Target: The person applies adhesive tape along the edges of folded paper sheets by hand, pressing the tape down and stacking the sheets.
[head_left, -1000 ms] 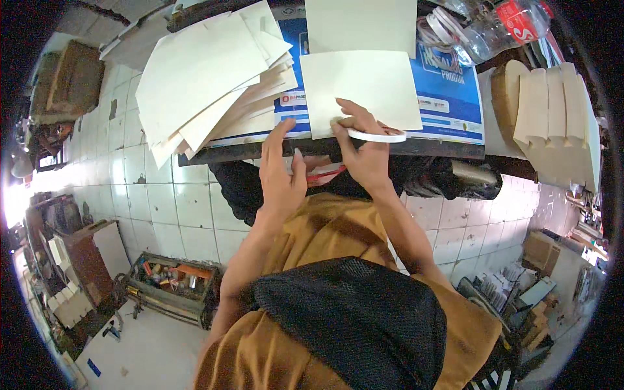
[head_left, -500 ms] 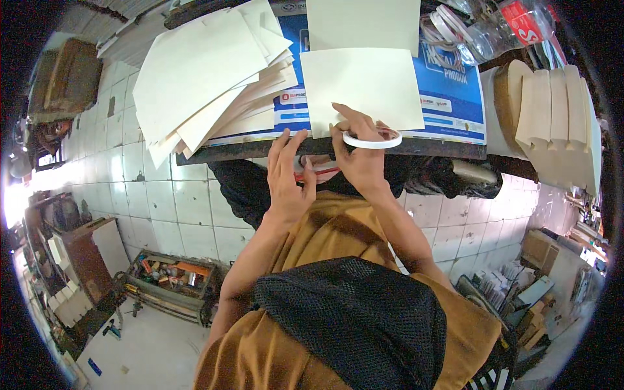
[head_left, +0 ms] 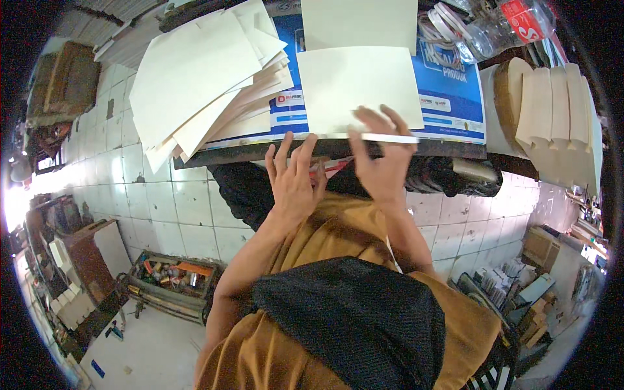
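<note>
A cream sheet of paper (head_left: 357,81) lies at the near edge of the table, overlapping a second cream sheet (head_left: 361,25) behind it. My right hand (head_left: 380,166), blurred by motion, grips a narrow roll of white tape (head_left: 398,138), seen almost edge-on over the front sheet's near right part. A thin pale strip seems to run left from the roll along the sheet's near edge. Stretched out and slightly apart, the fingers of my left hand (head_left: 291,179) reach the table edge, one fingertip at the sheet's near left corner. Whether that fingertip presses on tape, I cannot tell.
To the left, a fanned stack of cream sheets (head_left: 195,71) overhangs the table. Blue printed sheeting (head_left: 452,97) covers the tabletop. Back right are more tape rolls (head_left: 445,23) and a clear plastic bottle (head_left: 497,36). Folded cream paper blocks (head_left: 552,107) stand at the right.
My right hand has moved right along the sheet's near edge with the tape roll, which has turned from tilted to edge-on. My left hand has shifted slightly right.
</note>
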{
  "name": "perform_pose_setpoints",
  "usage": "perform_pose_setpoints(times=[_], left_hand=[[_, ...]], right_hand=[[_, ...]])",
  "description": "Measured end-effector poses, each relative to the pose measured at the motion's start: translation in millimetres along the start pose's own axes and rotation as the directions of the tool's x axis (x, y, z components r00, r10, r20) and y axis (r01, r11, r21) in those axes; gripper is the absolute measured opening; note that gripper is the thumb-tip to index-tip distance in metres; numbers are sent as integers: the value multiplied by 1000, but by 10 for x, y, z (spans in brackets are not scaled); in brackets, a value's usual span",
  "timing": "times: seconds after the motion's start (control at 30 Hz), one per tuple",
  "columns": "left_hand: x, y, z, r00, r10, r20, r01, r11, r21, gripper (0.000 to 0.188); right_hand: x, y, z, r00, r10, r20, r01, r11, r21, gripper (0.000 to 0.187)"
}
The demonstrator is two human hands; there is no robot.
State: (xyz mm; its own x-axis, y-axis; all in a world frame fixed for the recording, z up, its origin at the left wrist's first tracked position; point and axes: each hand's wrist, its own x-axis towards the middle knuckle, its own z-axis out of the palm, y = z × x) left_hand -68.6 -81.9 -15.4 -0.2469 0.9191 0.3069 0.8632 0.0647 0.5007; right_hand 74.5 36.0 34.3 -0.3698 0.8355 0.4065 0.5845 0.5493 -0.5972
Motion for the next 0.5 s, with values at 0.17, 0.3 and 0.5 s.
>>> perform_pose_setpoints(times=[0.17, 0.3, 0.5], left_hand=[[44, 63, -14, 1000, 7, -5, -6, 997, 74, 63], [46, 55, 8, 1000, 6, 18, -8, 994, 109, 57], [59, 84, -12, 998, -21, 59, 12, 989, 147, 52]], right_hand=[[123, 492, -341, 966, 245, -86, -209, 930, 303, 27], [157, 799, -443, 955, 238, -177, -176, 935, 308, 25], [37, 1019, -339, 982, 125, -139, -133, 990, -49, 20]])
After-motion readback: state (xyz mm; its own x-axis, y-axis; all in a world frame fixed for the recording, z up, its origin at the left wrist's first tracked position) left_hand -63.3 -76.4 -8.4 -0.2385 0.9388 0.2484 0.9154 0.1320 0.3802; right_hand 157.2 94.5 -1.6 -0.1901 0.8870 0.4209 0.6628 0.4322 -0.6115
